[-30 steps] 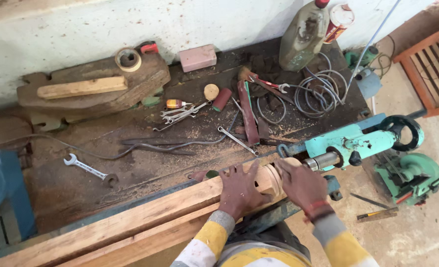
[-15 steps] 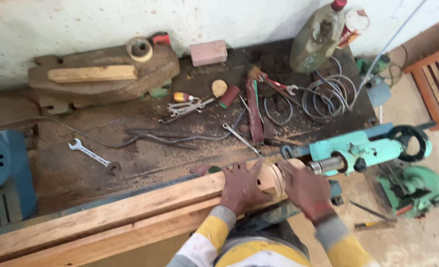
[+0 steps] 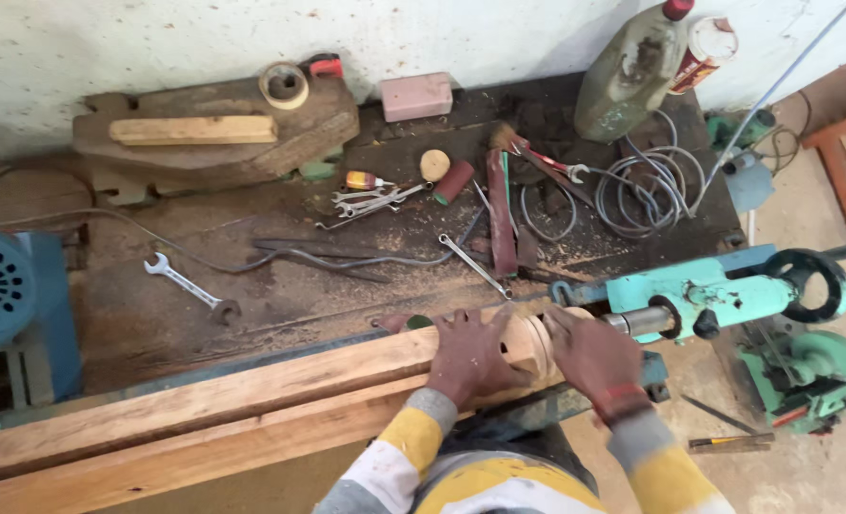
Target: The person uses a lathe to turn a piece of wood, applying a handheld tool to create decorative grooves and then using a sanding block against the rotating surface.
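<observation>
A pale round turned wood piece (image 3: 529,338) sits on the lathe between both my hands. My left hand (image 3: 472,354) presses its fingers on the piece's left side, resting over a long wooden beam (image 3: 204,409). My right hand (image 3: 589,354) grips the piece's right side, just left of the turquoise tailstock (image 3: 699,297) and its metal spindle (image 3: 637,321). Much of the wood piece is hidden by my hands. My sleeves are yellow, white and grey.
Behind the lathe is a dusty workbench (image 3: 280,286) with spanners (image 3: 189,286), a red-handled tool (image 3: 453,181), coiled wire (image 3: 646,186), a plastic bottle (image 3: 627,76), a pink block (image 3: 415,95) and a tape roll (image 3: 284,86). A blue motor (image 3: 4,290) stands left. A black handwheel (image 3: 813,281) is at right.
The view has shifted slightly, so the bench appears lower and to the right. Both hands stay on the round wood piece in nearly the same grip.
</observation>
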